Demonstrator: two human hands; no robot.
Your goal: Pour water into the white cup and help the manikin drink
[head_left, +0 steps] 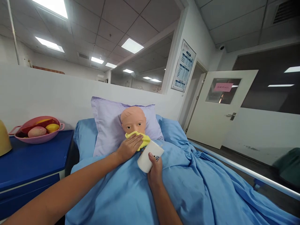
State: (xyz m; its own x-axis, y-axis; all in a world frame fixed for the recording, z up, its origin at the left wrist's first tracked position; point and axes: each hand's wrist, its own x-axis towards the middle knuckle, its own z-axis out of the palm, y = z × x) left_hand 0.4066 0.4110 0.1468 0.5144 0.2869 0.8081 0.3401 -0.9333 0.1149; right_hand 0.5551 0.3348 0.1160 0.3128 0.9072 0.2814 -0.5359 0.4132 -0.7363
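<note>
A training manikin (133,118) lies in the bed with its head on a lilac pillow (106,125), covered to the chin by a blue sheet (187,187). My left hand (128,147) presses a yellow cloth (143,139) against the manikin's mouth, fingers closed over the cloth. Just below the chin, my right hand (154,170) grips a white cup (150,155) from underneath, and the cup is tilted with its rim toward the cloth.
At the left stands a blue bedside cabinet (30,162) with a pink bowl of fruit (37,128) and a yellow object (4,139) at the frame's edge. A metal bed rail (246,172) runs along the right side. A white door (220,106) is beyond it.
</note>
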